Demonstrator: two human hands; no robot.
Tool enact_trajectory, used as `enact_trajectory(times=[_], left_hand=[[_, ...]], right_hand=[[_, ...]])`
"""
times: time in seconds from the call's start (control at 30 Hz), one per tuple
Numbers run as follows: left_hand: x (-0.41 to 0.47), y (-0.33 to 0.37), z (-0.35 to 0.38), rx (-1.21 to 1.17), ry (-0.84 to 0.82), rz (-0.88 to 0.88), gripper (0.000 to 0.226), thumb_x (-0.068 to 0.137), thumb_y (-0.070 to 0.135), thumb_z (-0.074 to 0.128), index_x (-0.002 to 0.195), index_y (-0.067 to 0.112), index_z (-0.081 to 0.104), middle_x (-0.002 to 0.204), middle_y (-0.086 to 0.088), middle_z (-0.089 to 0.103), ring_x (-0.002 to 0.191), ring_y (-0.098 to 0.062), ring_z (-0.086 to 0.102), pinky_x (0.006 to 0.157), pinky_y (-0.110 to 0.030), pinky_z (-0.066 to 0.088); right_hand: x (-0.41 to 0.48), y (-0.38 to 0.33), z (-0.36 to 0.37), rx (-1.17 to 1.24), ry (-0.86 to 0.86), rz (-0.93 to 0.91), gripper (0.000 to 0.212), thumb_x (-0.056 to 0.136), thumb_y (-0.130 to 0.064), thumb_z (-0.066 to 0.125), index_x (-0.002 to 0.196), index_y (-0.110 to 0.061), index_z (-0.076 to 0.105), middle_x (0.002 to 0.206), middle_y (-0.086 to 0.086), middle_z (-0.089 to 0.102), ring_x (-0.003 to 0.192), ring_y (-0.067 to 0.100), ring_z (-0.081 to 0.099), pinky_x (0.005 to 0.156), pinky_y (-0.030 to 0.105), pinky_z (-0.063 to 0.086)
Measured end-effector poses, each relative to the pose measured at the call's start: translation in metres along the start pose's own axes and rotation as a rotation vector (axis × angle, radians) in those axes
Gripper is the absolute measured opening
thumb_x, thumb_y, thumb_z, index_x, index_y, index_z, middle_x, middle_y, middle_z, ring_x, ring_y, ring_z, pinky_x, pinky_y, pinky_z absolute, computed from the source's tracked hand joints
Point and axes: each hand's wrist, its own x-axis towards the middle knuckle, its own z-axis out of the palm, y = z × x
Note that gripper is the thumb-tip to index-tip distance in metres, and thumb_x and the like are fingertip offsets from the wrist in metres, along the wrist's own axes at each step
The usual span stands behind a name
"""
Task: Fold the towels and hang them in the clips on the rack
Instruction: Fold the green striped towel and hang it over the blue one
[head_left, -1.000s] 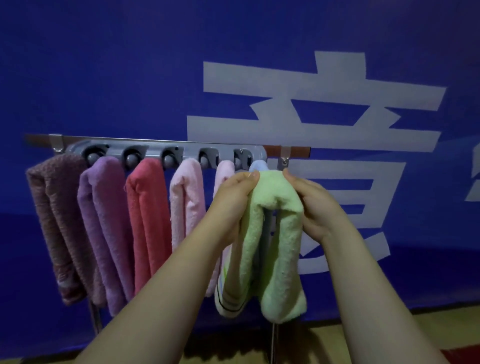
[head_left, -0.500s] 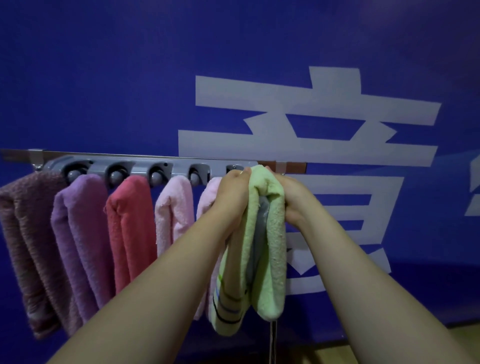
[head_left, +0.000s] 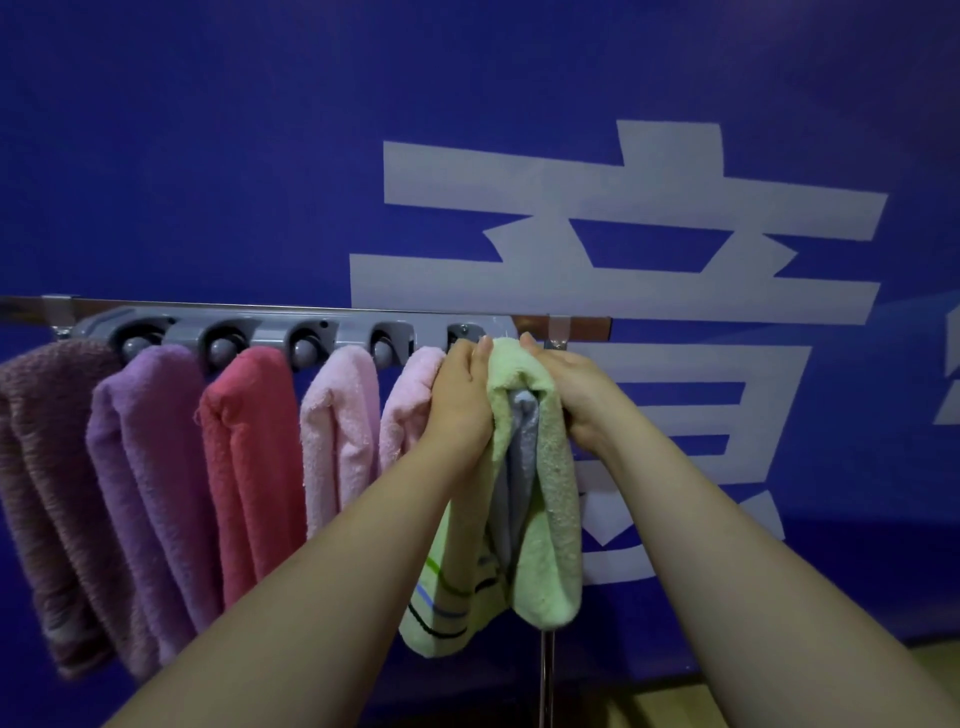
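Both hands lifted green towel (head_left: 540, 499) up to rack (head_left: 291, 325), right of pink towel (head_left: 410, 395). Left hand (head_left: 460, 400), right hand (head_left: 579, 395) fingers closed, pinching folded top. Soft, light, floppy; grip at fold.

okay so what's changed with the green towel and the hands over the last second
Both hands, left and right, raised the folded green towel from just below the grey clip rack up to its right end, squeezing the fold narrower against a blue-grey towel hanging inside it. The grip never let go. The five towels hanging to the left stayed put.
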Motion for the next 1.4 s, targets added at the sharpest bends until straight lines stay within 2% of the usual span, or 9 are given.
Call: enact_trajectory(times=[0.17,0.37,0.47,0.77,1.0,1.07,1.13,1.23,1.4], left_hand=[[0.001,-0.005,0.000,0.081,0.012,0.002,0.032,0.103,0.045,0.044,0.084,0.021,0.053,0.088,-0.005,0.061,0.084,-0.012,0.057,0.083,-0.031,0.043],[-0.023,-0.016,-0.014,-0.004,-0.150,-0.242,0.051,0.099,0.058,0.043,0.130,0.021,0.059,0.123,0.000,0.066,0.114,-0.021,0.063,0.103,-0.043,0.050],[-0.036,-0.038,-0.028,0.018,-0.157,-0.388,0.075,0.080,0.082,0.050,0.114,0.019,0.070,0.106,-0.006,0.075,0.100,-0.023,0.071,0.094,-0.044,0.055],[-0.071,-0.097,-0.069,-0.036,-0.403,-0.345,0.045,0.098,0.051,0.051,0.123,0.017,0.067,0.112,0.001,0.076,0.108,-0.010,0.069,0.095,-0.027,0.053],[-0.073,-0.106,-0.080,0.053,-0.270,-0.510,0.023,0.102,0.034,0.054,0.116,0.019,0.063,0.113,-0.004,0.069,0.094,-0.018,0.068,0.079,-0.032,0.056],[-0.071,-0.105,-0.083,0.184,-0.269,-0.436,0.034,0.104,0.037,0.048,0.125,0.013,0.060,0.122,-0.016,0.065,0.110,-0.035,0.064,0.096,-0.047,0.052],[-0.070,-0.106,-0.083,0.248,-0.227,-0.358,0.030,0.102,0.048,0.044,0.120,0.026,0.055,0.132,-0.007,0.059,0.123,-0.023,0.055,0.111,-0.037,0.039],[-0.074,-0.097,-0.078,0.156,-0.224,-0.367,0.028,0.105,0.040,0.039,0.124,0.024,0.053,0.116,0.003,0.063,0.098,-0.005,0.060,0.081,-0.007,0.046],[-0.082,-0.102,-0.068,0.166,-0.334,-0.431,0.038,0.107,0.039,0.039,0.130,0.016,0.058,0.083,0.006,0.063,0.070,-0.007,0.062,0.085,-0.041,0.056]], right_hand=[[0.002,0.002,0.000,-0.027,-0.008,0.014,0.044,0.091,-0.045,0.067,0.110,-0.005,0.070,0.095,0.016,0.077,0.093,0.030,0.074,0.087,0.042,0.059],[0.000,0.027,-0.003,-0.018,-0.008,0.048,0.049,0.088,-0.054,0.067,0.101,-0.007,0.071,0.078,0.010,0.077,0.070,0.019,0.076,0.059,0.027,0.057],[-0.007,0.045,-0.012,0.048,-0.086,0.089,0.045,0.091,-0.050,0.065,0.104,-0.008,0.072,0.094,0.014,0.077,0.086,0.025,0.075,0.074,0.035,0.058],[-0.013,0.083,-0.045,0.155,-0.261,0.148,0.053,0.097,-0.048,0.055,0.129,-0.007,0.064,0.131,0.023,0.062,0.124,0.037,0.058,0.108,0.051,0.044],[-0.009,0.082,-0.054,-0.002,-0.189,0.112,0.052,0.093,-0.053,0.058,0.119,-0.009,0.071,0.115,0.016,0.072,0.097,0.023,0.071,0.086,0.038,0.057],[-0.008,0.082,-0.055,-0.066,-0.158,0.101,0.055,0.090,-0.058,0.059,0.117,-0.012,0.072,0.116,0.017,0.071,0.102,0.024,0.069,0.090,0.041,0.055],[-0.008,0.085,-0.058,-0.086,-0.143,0.106,0.058,0.088,-0.061,0.060,0.116,-0.013,0.072,0.118,0.017,0.070,0.105,0.027,0.068,0.091,0.044,0.056],[-0.008,0.094,-0.059,-0.084,-0.151,0.155,0.066,0.080,-0.069,0.065,0.116,-0.014,0.072,0.111,0.014,0.073,0.102,0.029,0.071,0.086,0.044,0.058],[-0.008,0.117,-0.045,-0.064,-0.119,0.194,0.051,0.087,-0.056,0.066,0.111,-0.011,0.072,0.105,0.013,0.075,0.096,0.030,0.073,0.083,0.042,0.059]])
